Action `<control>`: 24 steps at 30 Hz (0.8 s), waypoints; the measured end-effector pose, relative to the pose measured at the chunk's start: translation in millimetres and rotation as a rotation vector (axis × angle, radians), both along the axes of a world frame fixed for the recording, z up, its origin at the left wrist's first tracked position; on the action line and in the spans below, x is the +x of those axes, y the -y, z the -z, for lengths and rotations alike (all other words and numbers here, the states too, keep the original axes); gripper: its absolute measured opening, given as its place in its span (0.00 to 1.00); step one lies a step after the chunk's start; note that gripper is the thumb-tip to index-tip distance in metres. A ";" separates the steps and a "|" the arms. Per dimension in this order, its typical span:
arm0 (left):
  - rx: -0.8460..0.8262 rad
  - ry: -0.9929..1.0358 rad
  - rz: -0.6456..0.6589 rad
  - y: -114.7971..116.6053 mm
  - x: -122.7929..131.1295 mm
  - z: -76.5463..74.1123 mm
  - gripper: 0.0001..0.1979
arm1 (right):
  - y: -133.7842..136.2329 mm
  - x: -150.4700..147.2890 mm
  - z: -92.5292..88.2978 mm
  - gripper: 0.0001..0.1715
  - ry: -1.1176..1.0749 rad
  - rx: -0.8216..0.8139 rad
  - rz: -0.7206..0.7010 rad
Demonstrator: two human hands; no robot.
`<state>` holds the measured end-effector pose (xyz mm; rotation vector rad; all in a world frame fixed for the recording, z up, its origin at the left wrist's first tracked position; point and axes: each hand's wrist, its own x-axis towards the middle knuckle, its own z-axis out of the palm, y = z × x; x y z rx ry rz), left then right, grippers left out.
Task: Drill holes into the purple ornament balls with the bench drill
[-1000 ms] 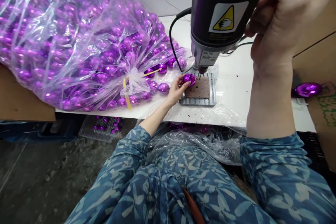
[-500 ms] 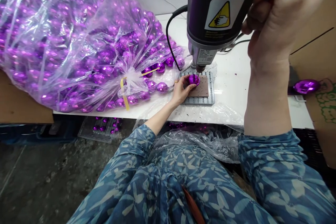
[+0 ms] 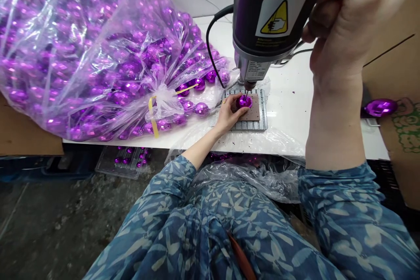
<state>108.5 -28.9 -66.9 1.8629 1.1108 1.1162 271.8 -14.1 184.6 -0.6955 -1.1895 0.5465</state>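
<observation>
My left hand point(image 3: 229, 113) pinches a small shiny purple ball point(image 3: 244, 101) and holds it on the brown pad of a grey grid base plate point(image 3: 249, 126), right under the bit of a bench drill point(image 3: 269, 13). The bit touches the top of the ball. My right hand point(image 3: 348, 22) is raised at the drill's right side, fingers curled round its lever, which is mostly hidden behind the hand and the grey drill head.
A big clear plastic bag point(image 3: 85, 52) full of purple balls, tied with a yellow strip, fills the white table's point(image 3: 288, 109) left. A cardboard box point(image 3: 397, 96) with one purple ball point(image 3: 380, 107) stands at right. A tray of balls point(image 3: 124, 162) lies on the floor. Loose plastic covers my lap.
My left hand slid the purple ball right, from the pad's left edge to under the bit. The drill bit has come down onto the ball. My right hand stays on the lever.
</observation>
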 end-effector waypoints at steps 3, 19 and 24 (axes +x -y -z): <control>-0.004 0.002 -0.004 -2.8 0.6 2.3 0.24 | -4.4 2.6 3.2 0.29 -0.005 0.040 -0.025; 0.005 -0.006 0.011 -4.3 2.0 1.7 0.23 | 18.8 4.2 53.6 0.40 0.043 0.240 0.217; 0.020 -0.002 0.022 -4.1 1.8 1.7 0.23 | 25.1 3.0 69.9 0.42 0.056 0.283 0.265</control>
